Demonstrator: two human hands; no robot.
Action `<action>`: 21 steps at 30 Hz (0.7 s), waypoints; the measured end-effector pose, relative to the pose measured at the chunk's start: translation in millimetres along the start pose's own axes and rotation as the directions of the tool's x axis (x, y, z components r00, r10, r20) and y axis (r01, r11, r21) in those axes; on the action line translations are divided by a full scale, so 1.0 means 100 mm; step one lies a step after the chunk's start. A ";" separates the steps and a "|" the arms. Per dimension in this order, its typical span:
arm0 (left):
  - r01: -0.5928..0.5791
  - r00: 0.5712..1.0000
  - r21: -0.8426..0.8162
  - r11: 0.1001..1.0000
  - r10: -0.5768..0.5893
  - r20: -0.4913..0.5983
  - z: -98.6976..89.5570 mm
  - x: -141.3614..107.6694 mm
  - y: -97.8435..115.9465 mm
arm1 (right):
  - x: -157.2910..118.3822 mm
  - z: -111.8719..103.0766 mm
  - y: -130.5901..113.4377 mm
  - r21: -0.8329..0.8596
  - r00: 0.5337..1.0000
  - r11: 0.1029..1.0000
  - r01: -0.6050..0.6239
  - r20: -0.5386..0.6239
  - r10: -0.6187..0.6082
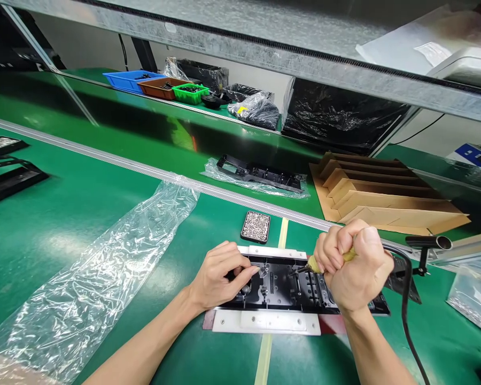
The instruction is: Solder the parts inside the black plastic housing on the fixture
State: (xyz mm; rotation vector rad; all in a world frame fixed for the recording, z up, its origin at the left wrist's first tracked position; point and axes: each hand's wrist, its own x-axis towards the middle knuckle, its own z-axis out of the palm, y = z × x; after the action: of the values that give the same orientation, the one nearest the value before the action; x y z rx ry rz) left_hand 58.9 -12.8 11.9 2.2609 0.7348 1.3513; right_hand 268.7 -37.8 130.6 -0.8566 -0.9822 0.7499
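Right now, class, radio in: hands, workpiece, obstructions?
Left hand pressing black plastic part in white jig. Right hand fisted round corded tool, tip on part. Nothing blocking.

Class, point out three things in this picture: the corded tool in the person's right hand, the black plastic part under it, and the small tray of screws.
Corded tool [313, 263], head view, yellow barrel.
Black plastic part [280, 291], head view, middle.
Screw tray [255, 226], head view, centre.

The black housing [280, 289] lies in a white fixture [264, 321] on the worktop [64, 224]. The left hand [220, 278] rests on the housing's left end; the right hand [355, 267], over its right end, grips a soldering iron [304, 267] whose tip touches the housing's middle. Just behind the housing lies a small tray of screws [256, 226]. Left of the housing lies a plastic bag [104, 272]. Farther behind lie cardboard dividers [385, 195].
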 end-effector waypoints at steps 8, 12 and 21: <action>-0.002 1.000 -0.001 1.000 0.002 -0.003 0.00 -0.01 0.00 | -0.01 0.01 0.00 0.002 1.000 1.000 -0.008 0.014 0.008; -0.002 1.000 0.001 1.000 0.002 0.004 0.00 -0.02 0.00 | -0.02 0.01 -0.01 0.004 1.000 1.000 -0.020 0.011 0.020; -0.003 1.000 0.008 1.000 0.003 -0.001 0.00 0.00 0.00 | -0.02 0.00 0.01 0.008 0.999 0.999 -0.040 0.007 0.040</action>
State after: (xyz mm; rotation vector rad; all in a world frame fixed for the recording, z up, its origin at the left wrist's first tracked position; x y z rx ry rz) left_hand 58.5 -13.3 12.1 2.2692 0.7387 1.3535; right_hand 267.8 -38.9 129.6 -0.8694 -0.9698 0.7913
